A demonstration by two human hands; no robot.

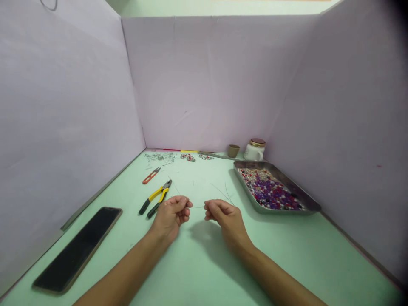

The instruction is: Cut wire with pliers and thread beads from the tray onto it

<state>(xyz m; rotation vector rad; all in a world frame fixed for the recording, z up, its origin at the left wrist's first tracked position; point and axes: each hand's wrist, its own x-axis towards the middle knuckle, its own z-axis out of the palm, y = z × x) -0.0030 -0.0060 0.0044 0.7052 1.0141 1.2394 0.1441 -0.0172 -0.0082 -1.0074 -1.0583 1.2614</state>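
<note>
A thin wire [198, 207] stretches across the short gap between my two hands, above the pale green table. My left hand [174, 214] is closed in a pinch on its left end. The other end is pinched by my right hand [223, 214], with the fingers curled in. Fine loose strands [225, 191] show just beyond my right hand; I cannot tell whether they join the held wire. Yellow-and-black pliers [157, 198] lie right beside my left hand, their jaws pointing away from me. Farther back rest orange thread snips [151, 175].
A metal tray [310, 205] of purple, red and white beads stands at the right. A phone [79, 248] lies at the left. Along the back are wire scraps [159, 158], beaded pieces [188, 157], a small brown cup [233, 150] and a lidded white mug [254, 151]. Pale partitions enclose three sides.
</note>
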